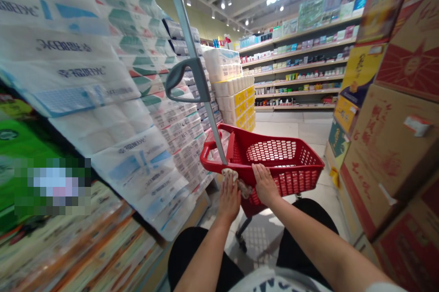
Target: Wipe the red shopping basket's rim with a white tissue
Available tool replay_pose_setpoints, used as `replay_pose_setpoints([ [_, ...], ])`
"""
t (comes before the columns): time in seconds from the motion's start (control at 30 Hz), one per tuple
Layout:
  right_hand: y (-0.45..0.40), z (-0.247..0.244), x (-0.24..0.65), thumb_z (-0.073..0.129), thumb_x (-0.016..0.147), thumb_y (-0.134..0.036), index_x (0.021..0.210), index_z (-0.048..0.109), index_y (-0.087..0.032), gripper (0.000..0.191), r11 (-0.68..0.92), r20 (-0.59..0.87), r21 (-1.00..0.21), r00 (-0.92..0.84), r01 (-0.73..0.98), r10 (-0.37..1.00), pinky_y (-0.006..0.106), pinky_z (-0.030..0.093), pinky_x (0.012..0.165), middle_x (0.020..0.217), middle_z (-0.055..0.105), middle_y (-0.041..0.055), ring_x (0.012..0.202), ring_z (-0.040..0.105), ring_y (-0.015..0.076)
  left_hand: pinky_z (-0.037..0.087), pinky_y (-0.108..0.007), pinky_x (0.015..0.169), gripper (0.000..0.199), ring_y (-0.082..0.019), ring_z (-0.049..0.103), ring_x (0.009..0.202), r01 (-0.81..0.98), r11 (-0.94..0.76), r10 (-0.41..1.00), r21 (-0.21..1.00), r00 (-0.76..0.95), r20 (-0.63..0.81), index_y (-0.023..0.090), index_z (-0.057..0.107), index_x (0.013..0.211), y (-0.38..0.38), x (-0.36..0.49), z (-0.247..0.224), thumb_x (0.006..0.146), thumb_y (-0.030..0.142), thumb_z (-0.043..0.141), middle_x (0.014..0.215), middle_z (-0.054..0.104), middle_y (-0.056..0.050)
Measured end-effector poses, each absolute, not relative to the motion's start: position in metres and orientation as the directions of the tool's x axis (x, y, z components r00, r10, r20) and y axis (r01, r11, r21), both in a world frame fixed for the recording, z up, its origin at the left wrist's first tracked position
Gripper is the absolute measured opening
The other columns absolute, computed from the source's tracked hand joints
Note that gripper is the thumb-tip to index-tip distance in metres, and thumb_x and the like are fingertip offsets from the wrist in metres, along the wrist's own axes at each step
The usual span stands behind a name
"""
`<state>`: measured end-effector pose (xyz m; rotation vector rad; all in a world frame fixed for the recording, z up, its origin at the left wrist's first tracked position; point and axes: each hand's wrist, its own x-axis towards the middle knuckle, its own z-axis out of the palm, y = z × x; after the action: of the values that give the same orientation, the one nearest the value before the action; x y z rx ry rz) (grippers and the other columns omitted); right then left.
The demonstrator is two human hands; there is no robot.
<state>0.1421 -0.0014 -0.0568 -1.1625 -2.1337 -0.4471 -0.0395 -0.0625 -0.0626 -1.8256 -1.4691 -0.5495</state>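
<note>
A red plastic shopping cart (291, 177) stands in front of me, its perforated basket showing no goods. My left hand (229, 196) presses a crumpled light cloth (245, 188) against the side of the cart, just below the rim; part of the cloth shows above the fingertips and part to their right. My right hand (265, 184) rests on the cart's red rim with its fingers laid over the edge. A grey metal pole with a dark grey handle loop (202, 82) rises beside the cart, its lower end at the rim left of my hands.
Stacked tissue packs (120, 100) line the left side. Cardboard cartons (387, 141) are piled on the right. Shelves of small products (302, 61) stand at the back, beyond a tiled floor (291, 130). My knees are on both sides of the cart's near end.
</note>
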Motion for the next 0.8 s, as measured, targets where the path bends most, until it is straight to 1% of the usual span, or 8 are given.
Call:
replay_pose_setpoints([
  [0.07, -0.002, -0.057, 0.142, 0.042, 0.076, -0.004, 0.15, -0.006, -0.008, 0.088, 0.534, 0.693, -0.018, -0.374, 0.845, 0.616, 0.047, 0.024, 0.114, 0.146, 0.037, 0.0154, 0.138, 0.026, 0.027, 0.032, -0.048, 0.112, 0.061, -0.029, 0.015, 0.143, 0.97, -0.075, 0.64, -0.23, 0.224, 0.736, 0.009, 0.024, 0.145, -0.061, -0.04, -0.057, 0.089, 0.023, 0.045, 0.154, 0.019, -0.018],
  [0.13, -0.002, -0.057, 0.141, 0.043, 0.076, -0.005, 0.15, -0.006, -0.008, 0.089, 0.522, 0.692, -0.025, -0.362, 0.853, 0.625, 0.047, 0.024, 0.114, 0.146, 0.037, 0.0156, 0.138, 0.026, 0.0268, 0.032, -0.049, 0.111, 0.061, -0.029, 0.015, 0.143, 0.972, -0.086, 0.654, -0.219, 0.221, 0.723, 0.01, 0.024, 0.145, -0.062, -0.039, -0.055, 0.089, 0.023, 0.045, 0.154, 0.019, -0.017],
  [0.23, -0.001, -0.057, 0.141, 0.044, 0.075, -0.006, 0.15, -0.002, -0.008, 0.088, 0.532, 0.683, -0.027, -0.373, 0.846, 0.628, 0.047, 0.023, 0.114, 0.146, 0.036, 0.0151, 0.138, 0.025, 0.0271, 0.033, -0.048, 0.112, 0.058, -0.029, 0.014, 0.143, 0.968, -0.104, 0.697, -0.228, 0.234, 0.678, 0.011, 0.03, 0.143, -0.067, -0.035, -0.058, 0.089, 0.024, 0.046, 0.153, 0.022, -0.016],
  [0.37, -0.002, -0.057, 0.142, 0.043, 0.076, -0.005, 0.15, 0.005, -0.009, 0.083, 0.545, 0.684, -0.032, -0.379, 0.838, 0.623, 0.046, 0.022, 0.114, 0.146, 0.037, 0.0138, 0.139, 0.024, 0.0266, 0.029, -0.05, 0.113, 0.056, -0.03, 0.011, 0.143, 0.984, -0.029, 0.688, -0.178, 0.149, 0.71, 0.007, 0.033, 0.141, -0.067, -0.028, -0.056, 0.089, 0.024, 0.046, 0.154, 0.02, -0.018],
  [0.47, -0.003, -0.056, 0.143, 0.042, 0.075, -0.005, 0.15, 0.009, -0.009, 0.082, 0.532, 0.685, -0.051, -0.358, 0.845, 0.634, 0.046, 0.022, 0.114, 0.145, 0.038, 0.014, 0.138, 0.025, 0.0268, 0.028, -0.051, 0.114, 0.054, -0.03, 0.01, 0.144, 0.979, -0.044, 0.681, -0.198, 0.175, 0.711, 0.007, 0.034, 0.14, -0.065, -0.025, -0.052, 0.09, 0.025, 0.045, 0.154, 0.02, -0.018],
  [0.6, -0.004, -0.056, 0.143, 0.044, 0.074, -0.007, 0.15, 0.008, -0.009, 0.084, 0.534, 0.684, -0.051, -0.36, 0.844, 0.634, 0.046, 0.022, 0.114, 0.146, 0.037, 0.0138, 0.138, 0.025, 0.0267, 0.03, -0.049, 0.112, 0.056, -0.03, 0.012, 0.143, 0.97, -0.096, 0.698, -0.224, 0.226, 0.679, 0.011, 0.033, 0.142, -0.067, -0.024, -0.056, 0.09, 0.026, 0.045, 0.154, 0.021, -0.016],
  [0.73, -0.004, -0.058, 0.144, 0.046, 0.074, -0.008, 0.15, 0.008, -0.009, 0.084, 0.537, 0.687, -0.045, -0.364, 0.843, 0.629, 0.046, 0.021, 0.115, 0.147, 0.036, 0.0138, 0.139, 0.024, 0.0265, 0.031, -0.049, 0.112, 0.056, -0.029, 0.012, 0.143, 0.98, -0.041, 0.678, -0.192, 0.169, 0.716, 0.009, 0.03, 0.143, -0.065, -0.022, -0.051, 0.09, 0.024, 0.043, 0.154, 0.021, -0.017],
  [0.8, -0.004, -0.058, 0.143, 0.045, 0.075, -0.008, 0.15, 0.009, -0.008, 0.083, 0.53, 0.688, -0.055, -0.352, 0.846, 0.634, 0.047, 0.021, 0.115, 0.146, 0.037, 0.0141, 0.139, 0.024, 0.027, 0.03, -0.05, 0.112, 0.054, -0.029, 0.012, 0.143, 0.98, -0.037, 0.683, -0.197, 0.169, 0.71, 0.01, 0.031, 0.143, -0.064, -0.021, -0.05, 0.091, 0.023, 0.042, 0.153, 0.023, -0.016],
])
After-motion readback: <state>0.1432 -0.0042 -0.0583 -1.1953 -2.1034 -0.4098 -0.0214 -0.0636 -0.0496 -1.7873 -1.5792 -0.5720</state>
